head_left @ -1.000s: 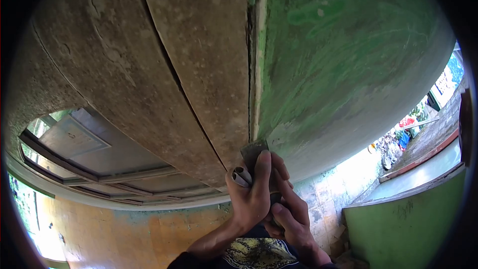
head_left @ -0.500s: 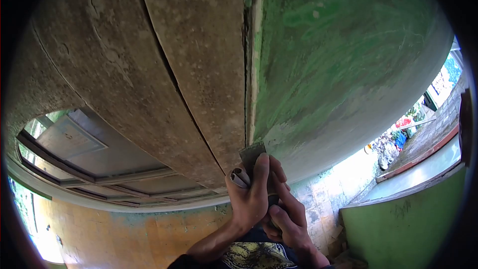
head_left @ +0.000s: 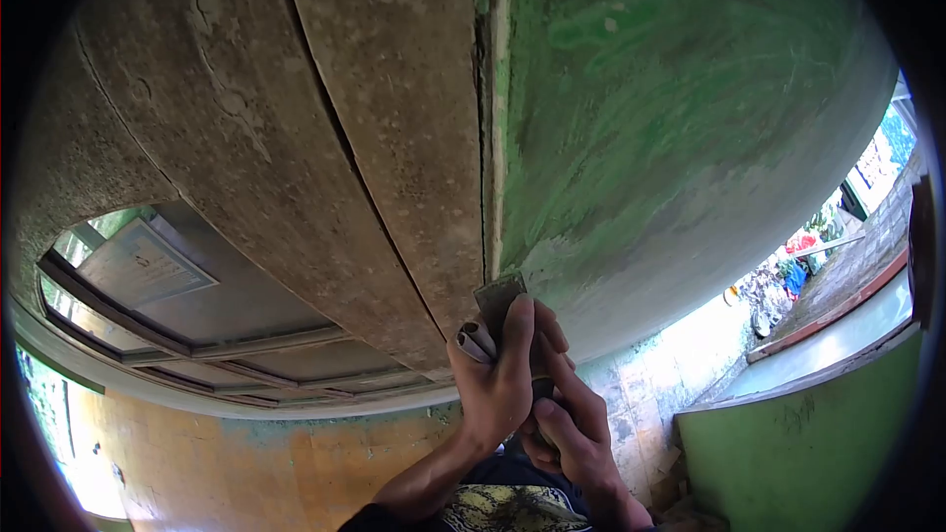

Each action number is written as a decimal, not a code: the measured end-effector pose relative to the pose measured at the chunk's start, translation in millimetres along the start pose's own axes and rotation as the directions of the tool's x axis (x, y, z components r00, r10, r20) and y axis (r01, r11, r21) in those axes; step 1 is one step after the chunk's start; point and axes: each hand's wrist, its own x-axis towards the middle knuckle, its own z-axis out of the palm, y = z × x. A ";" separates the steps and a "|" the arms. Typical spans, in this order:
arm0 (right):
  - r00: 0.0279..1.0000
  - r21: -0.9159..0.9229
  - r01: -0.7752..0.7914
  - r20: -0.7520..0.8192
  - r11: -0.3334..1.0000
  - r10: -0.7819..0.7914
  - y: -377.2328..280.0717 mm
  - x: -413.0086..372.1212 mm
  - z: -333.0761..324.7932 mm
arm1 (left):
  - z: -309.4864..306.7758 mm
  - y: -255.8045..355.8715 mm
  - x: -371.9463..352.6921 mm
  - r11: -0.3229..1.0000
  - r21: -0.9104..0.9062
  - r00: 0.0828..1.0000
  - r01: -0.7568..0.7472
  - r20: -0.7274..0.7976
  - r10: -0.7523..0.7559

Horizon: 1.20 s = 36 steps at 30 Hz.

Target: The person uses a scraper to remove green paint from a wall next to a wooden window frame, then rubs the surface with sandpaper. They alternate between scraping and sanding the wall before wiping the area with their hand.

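Head view, looking up. Left hand [head_left: 498, 384] is closed around a flat-bladed scraper [head_left: 498, 296], fingers lying over the back of the blade, and a small rolled sheet [head_left: 475, 345] is tucked in the same fist beside the thumb. Right hand [head_left: 572, 429] sits just below and behind it, wrapped shut around the scraper's lower part; the handle itself is hidden by the fingers. The blade's top edge is pressed against the overhead surface at the lower end of the seam [head_left: 488, 138], where the grey panel [head_left: 394, 89] meets the green-painted surface [head_left: 690, 89]. A pale scraped patch lies just right of the blade. Against the frame half a second ago, both hands keep the same grip and nearly the same spot; the blade edge sits a touch higher along the seam, and the whole view has shifted slightly. A window frame [head_left: 148, 276] is at lower left, a low green wall [head_left: 798, 443] at lower right.
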 end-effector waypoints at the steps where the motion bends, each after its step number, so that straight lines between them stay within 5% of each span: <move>1: 1.000 -0.036 0.000 -0.011 0.999 0.000 0.3 1.5 -1.4 | 0.3 -2.0 0.9 1.000 -0.004 1.000 0.004 -0.005 -0.004; 23: 0.992 -0.100 0.126 0.038 0.987 -0.123 2.4 11.5 -0.4 | -0.6 8.5 11.1 0.995 0.071 0.997 -0.076 0.016 0.075; 36: 0.998 -0.076 0.063 0.015 0.995 -0.062 15.2 6.6 -6.0 | -8.8 -15.7 4.4 0.990 0.108 0.996 -0.087 -0.018 0.090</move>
